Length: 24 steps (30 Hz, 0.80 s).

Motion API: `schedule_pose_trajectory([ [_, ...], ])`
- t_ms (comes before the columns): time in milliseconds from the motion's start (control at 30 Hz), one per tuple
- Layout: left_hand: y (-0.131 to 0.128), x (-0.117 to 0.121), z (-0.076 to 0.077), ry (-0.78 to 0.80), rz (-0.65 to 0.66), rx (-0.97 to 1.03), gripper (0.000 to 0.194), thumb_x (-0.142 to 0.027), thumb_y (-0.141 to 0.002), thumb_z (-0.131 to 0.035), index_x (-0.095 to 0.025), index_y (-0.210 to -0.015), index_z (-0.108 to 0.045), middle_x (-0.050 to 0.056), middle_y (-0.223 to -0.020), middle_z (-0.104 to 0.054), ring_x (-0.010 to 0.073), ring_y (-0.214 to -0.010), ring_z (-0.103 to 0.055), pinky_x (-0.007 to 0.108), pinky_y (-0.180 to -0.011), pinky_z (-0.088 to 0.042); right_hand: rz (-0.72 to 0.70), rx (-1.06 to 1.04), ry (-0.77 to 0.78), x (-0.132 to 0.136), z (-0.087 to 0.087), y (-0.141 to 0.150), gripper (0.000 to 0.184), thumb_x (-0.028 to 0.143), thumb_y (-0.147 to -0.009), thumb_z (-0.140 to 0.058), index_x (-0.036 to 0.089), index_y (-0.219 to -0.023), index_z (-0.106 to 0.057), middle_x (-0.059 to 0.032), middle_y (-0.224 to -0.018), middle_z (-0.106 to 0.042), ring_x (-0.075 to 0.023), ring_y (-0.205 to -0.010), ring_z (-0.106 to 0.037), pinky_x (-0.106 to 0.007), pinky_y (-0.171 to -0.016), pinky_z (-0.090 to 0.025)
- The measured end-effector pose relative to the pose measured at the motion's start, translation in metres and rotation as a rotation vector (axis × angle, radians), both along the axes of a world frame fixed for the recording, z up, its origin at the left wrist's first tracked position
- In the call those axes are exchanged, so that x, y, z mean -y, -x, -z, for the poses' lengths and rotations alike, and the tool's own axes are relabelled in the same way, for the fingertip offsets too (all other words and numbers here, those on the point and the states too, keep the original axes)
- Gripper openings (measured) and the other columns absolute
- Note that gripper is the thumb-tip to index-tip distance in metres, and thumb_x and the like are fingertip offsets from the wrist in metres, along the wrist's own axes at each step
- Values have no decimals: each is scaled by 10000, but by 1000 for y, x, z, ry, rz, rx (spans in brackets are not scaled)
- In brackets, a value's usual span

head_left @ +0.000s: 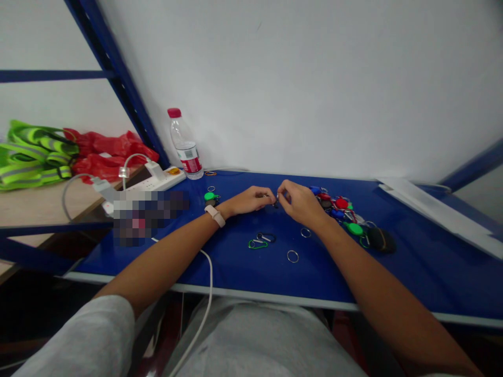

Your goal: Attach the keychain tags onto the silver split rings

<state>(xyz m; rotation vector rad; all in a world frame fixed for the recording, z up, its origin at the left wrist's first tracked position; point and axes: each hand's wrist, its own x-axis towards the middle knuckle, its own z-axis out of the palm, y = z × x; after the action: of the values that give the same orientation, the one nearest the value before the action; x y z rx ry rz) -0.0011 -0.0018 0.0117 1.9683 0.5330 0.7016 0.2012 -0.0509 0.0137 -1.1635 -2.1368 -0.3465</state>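
Note:
My left hand [257, 199] and my right hand [296, 200] are close together over the middle of the blue table. Both have fingers pinched around a small dark and metallic piece [275, 203], too small to name. Nearer to me lie a green carabiner [258, 244] and a dark carabiner [269, 238], side by side. One split ring [293, 256] rests in front of my right hand, and a smaller ring [305, 232] lies under my right wrist. Beside my right forearm is a heap of red, blue and green keychain pieces [341, 203], partly hidden by the hand.
Left of my wrist sits a green round reel [210, 197]. A water bottle [187, 149] stands against the wall near a power strip [153, 183]. A white cable [208, 277] crosses the front edge. On the right are a black pouch-like item [381, 240] and white sheets [436, 209].

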Motion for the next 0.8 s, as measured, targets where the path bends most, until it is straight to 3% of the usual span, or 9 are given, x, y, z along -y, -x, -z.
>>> schedule_pose_trajectory([
  [300,2,-2,0,201,14,57,544,-642,-835,-666,-167,-626,-505,-53,-541,-399,50,-475,-332,229,-478,-248,-14,178,-48,7,-6,8,116,182,-961,-447,190,-883,-532,-97,-874,-662,-201,-752,-523,-351,-756,-325],
  [400,2,-2,-2,272,15,103,561,-669,-806,-681,-175,-627,-485,-74,-526,-339,41,-455,-281,224,-456,-215,-41,187,-41,8,-6,9,130,180,-969,-436,189,-887,-537,-96,-882,-667,-199,-754,-527,-348,-764,-335],
  [633,3,-1,-5,392,26,179,543,-643,-799,-707,-169,-637,-497,-86,-517,-293,34,-444,-252,208,-441,-204,-112,77,-6,12,-8,10,140,214,-974,-441,194,-894,-555,-92,-883,-667,-193,-760,-538,-345,-784,-372],
  [800,4,-1,-5,439,29,208,533,-619,-801,-726,-171,-645,-483,-78,-514,-323,35,-435,-284,202,-441,-211,-164,-122,74,10,-3,13,96,237,-947,-489,197,-944,-577,-79,-911,-687,-175,-771,-584,-329,-784,-437],
])
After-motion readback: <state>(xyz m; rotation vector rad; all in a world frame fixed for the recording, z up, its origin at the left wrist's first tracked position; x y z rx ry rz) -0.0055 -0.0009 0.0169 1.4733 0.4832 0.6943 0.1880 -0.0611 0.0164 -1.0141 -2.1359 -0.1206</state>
